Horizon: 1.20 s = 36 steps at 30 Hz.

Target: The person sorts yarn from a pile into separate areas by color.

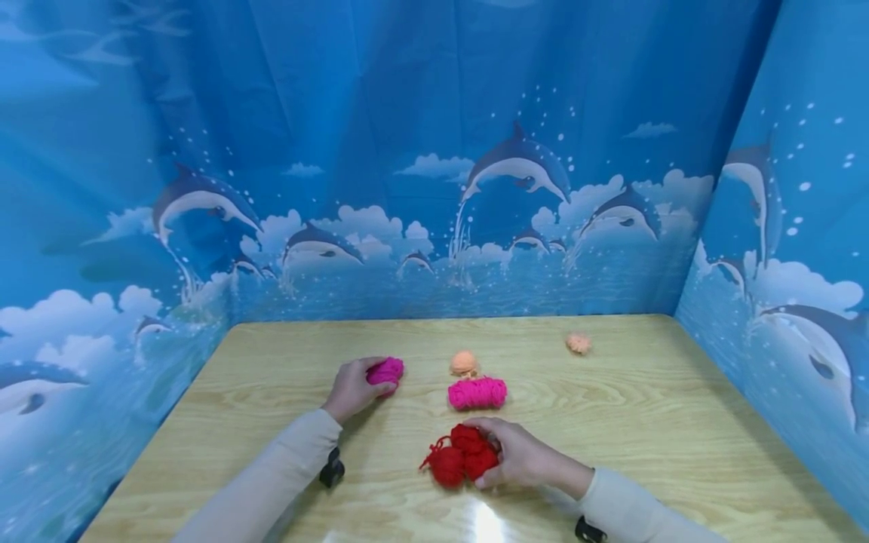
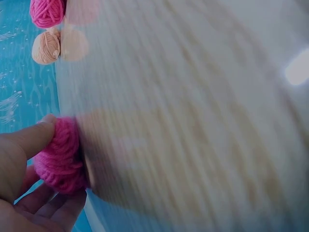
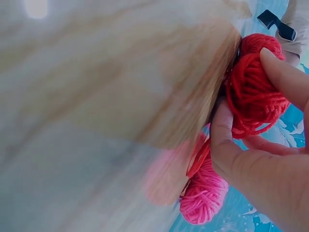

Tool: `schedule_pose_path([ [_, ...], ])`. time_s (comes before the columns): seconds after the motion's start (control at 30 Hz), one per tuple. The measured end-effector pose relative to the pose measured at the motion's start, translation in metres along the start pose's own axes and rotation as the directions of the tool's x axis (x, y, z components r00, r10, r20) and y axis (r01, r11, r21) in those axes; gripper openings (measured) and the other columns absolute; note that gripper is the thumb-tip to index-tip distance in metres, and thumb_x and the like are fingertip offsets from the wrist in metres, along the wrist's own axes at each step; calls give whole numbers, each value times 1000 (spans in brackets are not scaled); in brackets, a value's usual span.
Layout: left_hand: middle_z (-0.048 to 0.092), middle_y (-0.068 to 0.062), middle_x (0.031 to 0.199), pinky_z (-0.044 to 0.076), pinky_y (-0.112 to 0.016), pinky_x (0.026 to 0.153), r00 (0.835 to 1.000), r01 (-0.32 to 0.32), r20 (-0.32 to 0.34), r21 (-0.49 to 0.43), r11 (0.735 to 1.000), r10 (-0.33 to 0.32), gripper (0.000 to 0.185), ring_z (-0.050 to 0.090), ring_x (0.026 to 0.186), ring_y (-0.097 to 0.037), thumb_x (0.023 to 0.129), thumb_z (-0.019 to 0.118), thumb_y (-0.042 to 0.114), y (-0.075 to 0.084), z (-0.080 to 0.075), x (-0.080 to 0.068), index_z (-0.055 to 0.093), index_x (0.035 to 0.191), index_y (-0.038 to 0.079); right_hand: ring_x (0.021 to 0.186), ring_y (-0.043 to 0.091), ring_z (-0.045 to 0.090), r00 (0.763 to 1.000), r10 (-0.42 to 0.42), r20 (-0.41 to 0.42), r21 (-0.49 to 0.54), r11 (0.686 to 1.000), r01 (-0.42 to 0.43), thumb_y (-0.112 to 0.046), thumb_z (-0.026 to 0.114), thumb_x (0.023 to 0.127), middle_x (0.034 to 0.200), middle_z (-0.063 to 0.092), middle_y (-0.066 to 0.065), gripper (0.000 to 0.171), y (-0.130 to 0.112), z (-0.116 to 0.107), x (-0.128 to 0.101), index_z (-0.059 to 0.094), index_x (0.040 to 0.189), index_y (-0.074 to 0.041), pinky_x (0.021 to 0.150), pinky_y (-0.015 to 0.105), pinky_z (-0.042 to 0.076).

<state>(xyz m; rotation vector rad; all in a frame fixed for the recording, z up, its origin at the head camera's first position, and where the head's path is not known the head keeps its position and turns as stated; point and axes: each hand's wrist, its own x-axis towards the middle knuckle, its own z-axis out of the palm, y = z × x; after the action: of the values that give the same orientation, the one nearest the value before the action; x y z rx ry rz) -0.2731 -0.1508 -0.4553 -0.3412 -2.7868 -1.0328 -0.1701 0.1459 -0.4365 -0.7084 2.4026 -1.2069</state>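
My left hand [image 1: 354, 388] grips a magenta ball of yarn [image 1: 385, 375] on the left part of the table; the left wrist view shows thumb and fingers around the yarn [image 2: 62, 157]. Nearer the front edge, my right hand [image 1: 514, 454] holds a red ball of yarn [image 1: 479, 455] between thumb and fingers. Against its left side lies a second red ball of yarn [image 1: 447, 467] with a loose strand. In the right wrist view the held red yarn [image 3: 256, 94] sits between the fingertips, low against the tabletop.
A bright pink skein of yarn [image 1: 477, 393] lies behind the red balls. Just behind it is a peach ball of yarn [image 1: 464, 363]. A pale peach bundle [image 1: 578, 344] lies at the back right of the wooden table [image 1: 645, 407]. Dolphin-print curtains [image 1: 407, 151] surround the table.
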Motion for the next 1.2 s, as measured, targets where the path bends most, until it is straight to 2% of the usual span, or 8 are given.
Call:
schedule_pose_path([
  [0.3,67,-19,114,51,-44,85,1000,1,-3,16,1000,-1,50,63,103,-32,78,80,18,-3,1,-1,65,121,-1,114,28,55,1000,17,0,-1,1000,-17,-9,84,70,124,60,3,80,-2,1,0,46,140,-7,99,50,43],
  [0.7,67,-18,114,51,-44,86,1000,-6,-1,19,1000,6,51,63,104,-32,78,80,20,-2,2,-1,65,122,0,113,24,56,1000,-2,13,-24,1000,3,-17,84,71,125,58,3,83,-1,-2,-1,43,142,-6,98,42,44],
  [0.83,67,-18,115,51,-44,86,1000,2,2,17,1000,-2,51,63,105,-32,78,80,20,-2,2,-2,64,122,-1,88,22,63,999,5,51,45,999,-8,-17,84,72,126,57,9,83,-1,-6,-2,41,143,-5,80,34,53],
  [0.93,67,-18,114,52,-43,86,1000,3,1,12,1000,-3,50,63,105,-31,78,80,19,-2,2,-2,65,122,-1,86,23,62,998,-4,67,29,1000,2,-20,82,74,126,55,12,81,-2,-11,-3,42,142,-5,73,33,54],
  [1.07,67,-18,115,52,-43,86,1000,6,-1,9,1000,-6,51,63,105,-31,78,80,19,-1,2,-2,65,122,0,108,29,57,998,-34,46,-61,997,37,-28,80,78,129,56,14,72,-6,-22,-1,49,138,-3,83,35,50],
  [1.2,67,-18,115,52,-43,86,1000,8,0,10,1000,-8,51,63,106,-32,78,80,19,0,2,-2,64,122,0,110,35,54,1000,-26,1,-34,999,26,-25,79,80,130,55,17,64,-11,-35,2,52,134,-3,80,38,51],
])
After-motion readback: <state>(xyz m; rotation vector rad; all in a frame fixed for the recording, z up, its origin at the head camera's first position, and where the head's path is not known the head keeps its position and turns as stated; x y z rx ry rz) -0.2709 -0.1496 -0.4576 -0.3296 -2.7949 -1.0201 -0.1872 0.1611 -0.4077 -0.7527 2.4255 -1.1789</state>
